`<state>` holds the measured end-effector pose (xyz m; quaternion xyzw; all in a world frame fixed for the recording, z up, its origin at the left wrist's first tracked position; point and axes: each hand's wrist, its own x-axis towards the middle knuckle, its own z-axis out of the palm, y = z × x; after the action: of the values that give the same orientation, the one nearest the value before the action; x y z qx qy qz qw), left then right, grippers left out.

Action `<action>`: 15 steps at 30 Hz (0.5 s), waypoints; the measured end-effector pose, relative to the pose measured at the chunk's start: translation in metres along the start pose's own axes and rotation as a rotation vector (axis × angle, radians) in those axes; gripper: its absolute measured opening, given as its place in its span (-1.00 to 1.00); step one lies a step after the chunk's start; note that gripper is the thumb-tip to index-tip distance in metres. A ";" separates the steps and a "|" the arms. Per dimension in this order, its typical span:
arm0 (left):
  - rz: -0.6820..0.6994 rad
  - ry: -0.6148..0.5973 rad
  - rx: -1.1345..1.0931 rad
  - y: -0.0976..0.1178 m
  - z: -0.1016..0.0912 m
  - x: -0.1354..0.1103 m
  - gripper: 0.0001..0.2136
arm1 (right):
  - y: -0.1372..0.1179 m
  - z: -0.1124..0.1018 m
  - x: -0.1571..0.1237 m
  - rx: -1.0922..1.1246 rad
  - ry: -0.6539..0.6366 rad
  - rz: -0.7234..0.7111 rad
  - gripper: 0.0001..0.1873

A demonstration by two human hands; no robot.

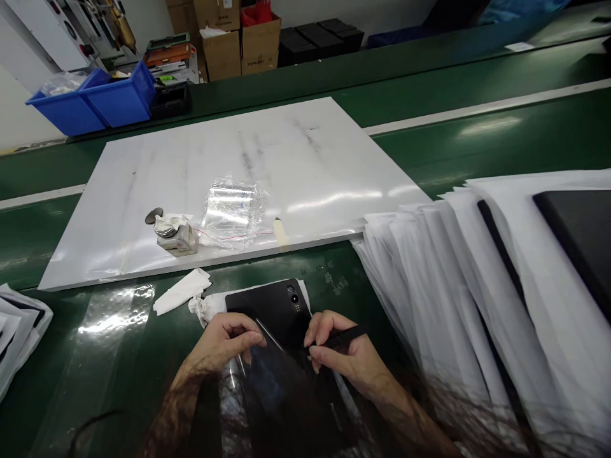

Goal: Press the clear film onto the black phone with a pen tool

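A black tablet (277,318) lies back side up on the green bench, its camera lenses at the far right corner. My left hand (224,346) rests on its left edge, fingers curled and pinched on the clear film (248,375) over the back. My right hand (341,356) sits at the tablet's right edge, closed on a thin black stick-like tool (346,335). A white wrapper (214,304) lies under the tablet's far end.
A white board (296,159) holds a small jar (176,236) with a cloth and a crumpled clear bag (233,213). Stacked tablets in white sleeves (482,280) fill the right. More sleeved ones (16,324) lie left. Blue bins (95,98) and cardboard boxes (238,38) stand behind.
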<state>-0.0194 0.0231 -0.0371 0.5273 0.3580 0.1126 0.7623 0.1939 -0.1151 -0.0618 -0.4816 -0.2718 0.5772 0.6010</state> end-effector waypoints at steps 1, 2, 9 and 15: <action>0.002 0.001 0.001 0.000 0.000 0.000 -0.86 | 0.000 0.001 0.000 -0.001 0.001 0.000 -0.63; 0.004 0.001 0.005 0.000 0.000 0.000 -0.86 | -0.001 0.001 -0.001 0.001 0.003 -0.002 -0.63; -0.005 0.015 0.045 0.006 0.002 0.000 -0.84 | -0.004 0.006 -0.004 0.000 0.032 -0.040 -0.61; -0.005 0.026 0.053 0.003 0.002 0.000 -0.84 | -0.006 0.007 -0.012 0.001 0.092 -0.099 -0.63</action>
<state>-0.0176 0.0229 -0.0344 0.5449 0.3722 0.1079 0.7436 0.1876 -0.1237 -0.0511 -0.4931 -0.2673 0.5241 0.6408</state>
